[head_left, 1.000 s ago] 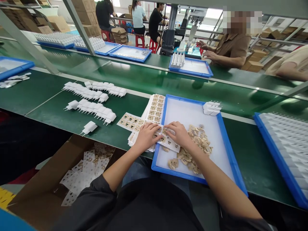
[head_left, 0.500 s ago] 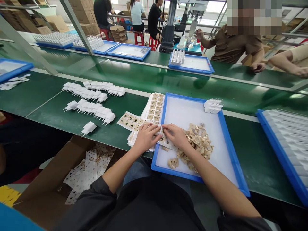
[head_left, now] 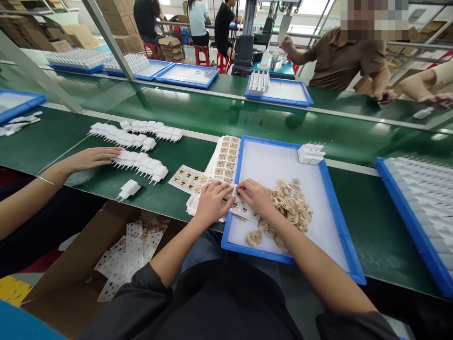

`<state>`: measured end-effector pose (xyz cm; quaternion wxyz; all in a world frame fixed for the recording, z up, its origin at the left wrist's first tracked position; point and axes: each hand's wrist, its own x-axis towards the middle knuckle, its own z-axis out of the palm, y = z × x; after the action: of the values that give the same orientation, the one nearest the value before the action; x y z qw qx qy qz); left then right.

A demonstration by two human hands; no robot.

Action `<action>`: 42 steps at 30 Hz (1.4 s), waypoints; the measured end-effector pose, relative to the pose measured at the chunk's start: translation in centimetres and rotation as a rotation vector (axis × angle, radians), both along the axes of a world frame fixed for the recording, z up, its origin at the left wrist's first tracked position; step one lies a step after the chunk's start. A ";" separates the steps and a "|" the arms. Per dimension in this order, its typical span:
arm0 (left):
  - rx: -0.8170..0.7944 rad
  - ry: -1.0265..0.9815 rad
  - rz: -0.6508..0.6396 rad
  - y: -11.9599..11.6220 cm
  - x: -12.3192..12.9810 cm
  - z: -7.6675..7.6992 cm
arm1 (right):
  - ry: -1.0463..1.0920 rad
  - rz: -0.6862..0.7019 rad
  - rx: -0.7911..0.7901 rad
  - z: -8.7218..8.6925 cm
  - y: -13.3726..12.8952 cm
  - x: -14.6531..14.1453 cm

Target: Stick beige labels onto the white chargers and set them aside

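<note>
My left hand (head_left: 215, 202) lies with fingers stretched over a white sheet of tan stick-on pieces (head_left: 245, 210), which overlaps the near left rim of a blue-edged tray (head_left: 338, 208). At the same sheet, my right hand (head_left: 255, 195) has thumb and fingertips pinched together; what is between them is too small to make out. Beside its wrist, loose tan pieces (head_left: 292, 205) are heaped in the tray. Another sheet (head_left: 187, 179) sticks out left of my left hand, and a stack of sheets (head_left: 227, 158) reaches away beyond both hands.
White plug adapters (head_left: 141, 165) stand in rows at left, with a co-worker's hand (head_left: 94, 157) at one row. More adapters (head_left: 311, 154) sit in the tray's far corner. Below the table edge, a cardboard box (head_left: 67, 264) holds used sheets. Another adapter tray (head_left: 406, 222) is at right.
A co-worker's hand has come in from the left and reached the near row of adapters. My own hands stay almost in place at the sheet.
</note>
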<state>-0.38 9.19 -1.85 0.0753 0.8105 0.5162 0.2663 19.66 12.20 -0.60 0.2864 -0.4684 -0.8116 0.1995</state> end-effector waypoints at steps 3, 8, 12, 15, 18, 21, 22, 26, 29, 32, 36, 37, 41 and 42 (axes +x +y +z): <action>-0.001 0.024 0.002 0.1 0.1 -0.1 | 0.009 0.060 -0.012 2.4 -0.1 1.5; -0.027 0.055 -0.019 0.2 -0.1 0.2 | 0.063 -0.138 -0.037 7.2 -2.3 5.4; -0.029 0.054 -0.052 1.1 0.0 1.7 | 0.038 -0.129 -0.048 7.1 -5.3 7.4; 0.027 0.084 -0.119 3.4 2.3 3.4 | 0.062 -0.150 -0.018 5.2 -6.9 8.0; 0.017 0.100 -0.285 7.2 7.5 4.9 | 0.050 -0.189 0.071 3.7 -7.5 8.1; -0.083 0.129 -0.387 11.8 14.9 5.8 | 0.023 -0.197 0.182 3.2 -7.6 8.2; -0.088 0.141 -0.399 13.3 17.5 6.0 | 0.018 -0.202 0.218 3.1 -7.5 8.4; -0.058 0.183 -0.439 17.9 26.5 6.1 | -0.034 -0.267 0.322 2.8 -7.5 8.9; -0.078 0.228 -0.486 20.1 30.7 5.8 | -0.096 -0.298 0.357 2.5 -7.5 9.1; -0.105 0.267 -0.545 21.3 32.6 5.4 | -0.125 -0.262 0.365 2.4 -7.6 9.0; -0.083 0.266 -0.586 21.9 33.0 4.8 | -0.103 -0.211 0.352 2.7 -7.9 8.8; -0.076 0.259 -0.589 21.9 32.9 4.7 | -0.095 -0.207 0.350 2.8 -7.9 8.8; -0.058 0.234 -0.594 21.6 30.6 4.6 | -0.063 -0.202 0.340 3.0 -8.0 8.9; -0.053 0.225 -0.592 21.5 29.3 4.7 | -0.054 -0.202 0.336 3.0 -8.0 8.9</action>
<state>28.94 30.65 2.90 0.1129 0.9477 0.2696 0.1280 28.56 4.17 2.39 0.3571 -0.4984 -0.7898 0.0188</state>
